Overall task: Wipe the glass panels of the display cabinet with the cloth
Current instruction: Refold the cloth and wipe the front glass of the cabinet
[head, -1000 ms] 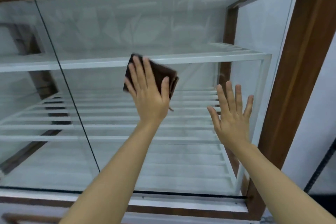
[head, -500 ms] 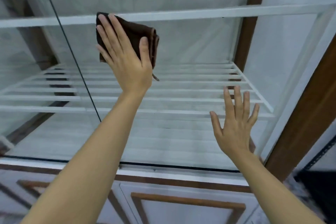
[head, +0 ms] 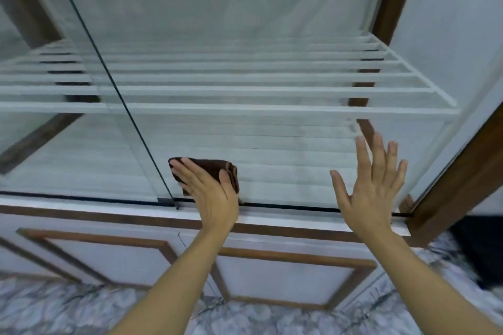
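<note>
A folded dark brown cloth (head: 217, 167) is pressed flat against the right glass panel (head: 272, 35) of the display cabinet, low down near the bottom rail. My left hand (head: 209, 193) lies over the cloth with fingers stretched out, holding it to the glass. My right hand (head: 373, 185) is spread flat with fingers apart on or just at the same panel, further right near the wooden frame; it holds nothing. A dark vertical seam (head: 114, 84) divides this panel from the left glass panel (head: 40, 130).
White slatted shelves (head: 245, 90) sit behind the glass. A brown wooden post (head: 462, 177) frames the right side. Below the black bottom rail (head: 299, 208) are white lower doors with brown trim (head: 285, 277) and a marbled floor (head: 68, 307).
My left hand has swept the cloth down the glass from the upper shelf level to the bottom rail. The view has tilted downward; my right hand stays spread on the right.
</note>
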Tool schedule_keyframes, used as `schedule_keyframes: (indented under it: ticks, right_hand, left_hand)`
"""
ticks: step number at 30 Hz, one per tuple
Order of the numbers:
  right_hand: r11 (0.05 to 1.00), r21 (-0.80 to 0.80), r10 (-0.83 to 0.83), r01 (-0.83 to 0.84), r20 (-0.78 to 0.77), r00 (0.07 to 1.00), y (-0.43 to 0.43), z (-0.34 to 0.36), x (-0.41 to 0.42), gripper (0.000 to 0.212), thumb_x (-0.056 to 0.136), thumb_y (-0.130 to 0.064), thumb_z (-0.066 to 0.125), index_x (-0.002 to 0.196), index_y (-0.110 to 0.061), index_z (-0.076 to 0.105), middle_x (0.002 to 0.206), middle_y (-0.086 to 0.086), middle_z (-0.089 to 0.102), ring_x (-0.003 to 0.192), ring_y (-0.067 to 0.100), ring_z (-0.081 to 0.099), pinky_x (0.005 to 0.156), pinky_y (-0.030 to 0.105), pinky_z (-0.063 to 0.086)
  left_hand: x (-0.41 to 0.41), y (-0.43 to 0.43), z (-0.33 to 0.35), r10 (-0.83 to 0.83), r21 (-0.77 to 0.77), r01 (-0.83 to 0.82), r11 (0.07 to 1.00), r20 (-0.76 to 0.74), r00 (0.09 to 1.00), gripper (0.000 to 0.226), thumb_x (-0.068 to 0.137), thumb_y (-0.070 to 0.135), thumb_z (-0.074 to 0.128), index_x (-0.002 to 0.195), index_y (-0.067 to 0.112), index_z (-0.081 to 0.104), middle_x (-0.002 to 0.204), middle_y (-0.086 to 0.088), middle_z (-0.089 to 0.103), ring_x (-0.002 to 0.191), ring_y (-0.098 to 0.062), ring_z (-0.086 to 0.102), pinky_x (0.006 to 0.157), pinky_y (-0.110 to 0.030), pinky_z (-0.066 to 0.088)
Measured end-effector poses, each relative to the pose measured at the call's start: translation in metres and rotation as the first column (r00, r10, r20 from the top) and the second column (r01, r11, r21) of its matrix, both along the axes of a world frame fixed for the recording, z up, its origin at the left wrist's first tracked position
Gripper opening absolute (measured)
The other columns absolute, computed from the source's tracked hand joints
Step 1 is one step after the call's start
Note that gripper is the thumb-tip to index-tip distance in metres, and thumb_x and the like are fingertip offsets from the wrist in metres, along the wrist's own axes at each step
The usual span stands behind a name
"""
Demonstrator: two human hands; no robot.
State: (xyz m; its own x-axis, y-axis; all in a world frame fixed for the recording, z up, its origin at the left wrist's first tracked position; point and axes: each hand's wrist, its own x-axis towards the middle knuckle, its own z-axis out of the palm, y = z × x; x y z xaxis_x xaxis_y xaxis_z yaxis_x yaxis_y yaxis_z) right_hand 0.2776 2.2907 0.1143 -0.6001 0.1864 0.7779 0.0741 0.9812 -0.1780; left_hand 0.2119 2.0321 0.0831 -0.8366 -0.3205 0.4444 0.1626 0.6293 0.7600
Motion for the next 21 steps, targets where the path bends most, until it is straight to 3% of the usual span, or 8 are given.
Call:
schedule_keyframes:
  ticks: [3, 6, 9, 12, 14, 18, 21]
  right_hand:
    - [0.999, 0.053, -0.007, 0.007, -0.009, 1.0, 0.012, -0.008, 0.001, 0.075, 0.097, -0.046, 0.051, 0.157, -0.022, 0.013, 0.163, 0.009, 0.012, 0.153, 0.024, -0.003, 0.12, 0.058, 0.008]
    - [0.998, 0.061, 0.002, 0.001, -0.041, 0.999, 0.018, -0.012, -0.002, 0.078, 0.097, -0.049, 0.051, 0.157, -0.025, 0.008, 0.163, 0.008, 0.012, 0.153, 0.019, -0.006, 0.121, 0.055, 0.006]
    - [0.999, 0.04, 0.009, -0.005, -0.082, 0.997, 0.019, -0.02, -0.006, 0.077, 0.098, -0.049, 0.051, 0.157, -0.023, 0.008, 0.162, 0.009, 0.011, 0.152, 0.017, -0.009, 0.121, 0.052, 0.002]
    - [1.0, 0.021, 0.011, -0.009, -0.113, 0.993, 0.018, -0.029, -0.008, 0.076, 0.098, -0.049, 0.051, 0.156, -0.019, 0.012, 0.161, 0.012, 0.012, 0.152, 0.017, -0.009, 0.122, 0.05, -0.001]
    - [1.0, 0.006, 0.015, -0.014, -0.11, 0.994, 0.019, -0.034, -0.007, 0.078, 0.097, -0.05, 0.052, 0.156, -0.018, 0.012, 0.161, 0.012, 0.011, 0.152, 0.018, -0.008, 0.123, 0.049, -0.002]
    - [1.0, 0.015, 0.013, -0.012, -0.095, 0.995, 0.027, -0.046, 0.001, 0.083, 0.095, -0.051, 0.055, 0.156, -0.017, 0.011, 0.161, 0.012, 0.013, 0.153, 0.019, -0.005, 0.123, 0.051, 0.003]
    - [1.0, 0.012, 0.02, -0.019, -0.079, 0.997, 0.037, -0.056, 0.008, 0.086, 0.092, -0.047, 0.061, 0.156, -0.016, 0.013, 0.161, 0.013, 0.015, 0.153, 0.02, -0.003, 0.122, 0.057, 0.01]
  left_hand:
    - [-0.016, 0.013, 0.056, -0.025, 0.002, 0.026, 1.0, -0.252, 0.967, 0.079, 0.104, 0.04, 0.029, 0.152, -0.008, -0.012, 0.16, -0.031, -0.017, 0.15, -0.043, -0.017, 0.12, -0.061, -0.011]
    - [-0.027, 0.015, 0.074, -0.039, -0.13, -0.014, 0.991, -0.398, 0.916, 0.078, 0.105, 0.044, 0.027, 0.152, -0.013, -0.001, 0.158, -0.037, -0.005, 0.149, -0.048, -0.007, 0.12, -0.058, -0.01]
    - [-0.02, 0.01, 0.016, -0.08, -0.252, -0.005, 0.968, -0.328, 0.941, 0.082, 0.104, 0.05, 0.028, 0.154, -0.004, -0.008, 0.161, -0.031, -0.006, 0.151, -0.041, -0.009, 0.122, -0.059, -0.005]
    - [0.002, 0.001, -0.061, -0.146, -0.38, 0.069, 0.922, -0.176, 0.974, 0.08, 0.103, 0.057, 0.02, 0.153, 0.013, -0.024, 0.161, -0.013, -0.026, 0.151, -0.027, -0.023, 0.119, -0.066, 0.004]
    - [0.0, -0.002, -0.068, -0.167, -0.421, 0.09, 0.903, -0.151, 0.974, 0.08, 0.103, 0.058, 0.017, 0.152, 0.011, -0.027, 0.161, -0.015, -0.026, 0.15, -0.028, -0.025, 0.117, -0.07, 0.005]
    - [-0.024, 0.021, 0.036, -0.182, -0.352, 0.028, 0.936, -0.411, 0.893, 0.084, 0.103, 0.048, 0.034, 0.151, -0.012, 0.002, 0.157, -0.04, 0.002, 0.147, -0.049, -0.005, 0.116, -0.069, -0.005]
    - [-0.038, 0.041, 0.099, -0.236, -0.476, -0.089, 0.875, -0.58, 0.78, 0.078, 0.101, 0.045, 0.041, 0.15, -0.012, 0.02, 0.154, -0.04, 0.018, 0.144, -0.05, 0.008, 0.116, -0.061, -0.007]
